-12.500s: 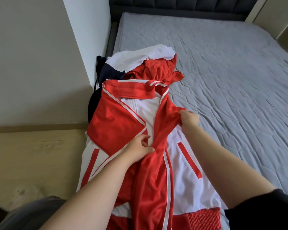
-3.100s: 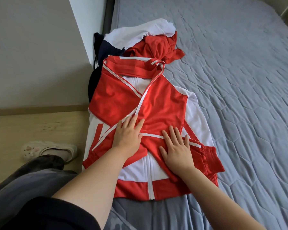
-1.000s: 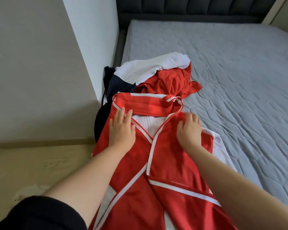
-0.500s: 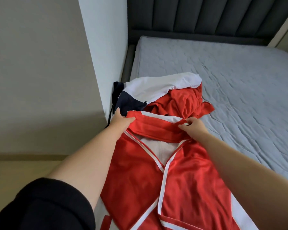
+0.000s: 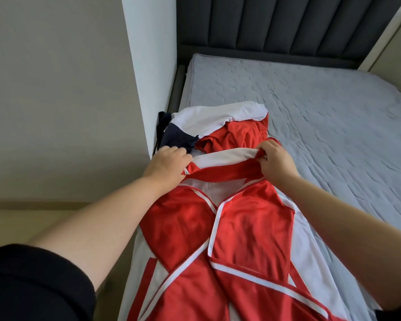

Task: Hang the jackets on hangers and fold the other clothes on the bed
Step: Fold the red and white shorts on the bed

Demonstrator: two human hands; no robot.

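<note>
A red and white track jacket [image 5: 248, 230] lies lengthwise on the left side of the grey bed [image 5: 333, 117], its sleeves folded across the front. My left hand [image 5: 168, 165] grips the left end of its collar. My right hand [image 5: 277, 162] pinches the right end of the collar, which is lifted slightly and folding toward me. Just beyond the collar sits a pile of other clothes: a white garment [image 5: 220, 117], a crumpled red one [image 5: 239, 135] and a dark navy one [image 5: 180, 136].
A white wall corner [image 5: 148, 77] stands close to the left of the pile. The dark padded headboard [image 5: 276, 26] closes the far end. The grey quilted mattress stretches out to the right. Pale floor shows at the lower left.
Both hands slid up from the jacket's chest to the collar and took hold of its two ends; the collar now rises off the pile. The view tilted upward.
</note>
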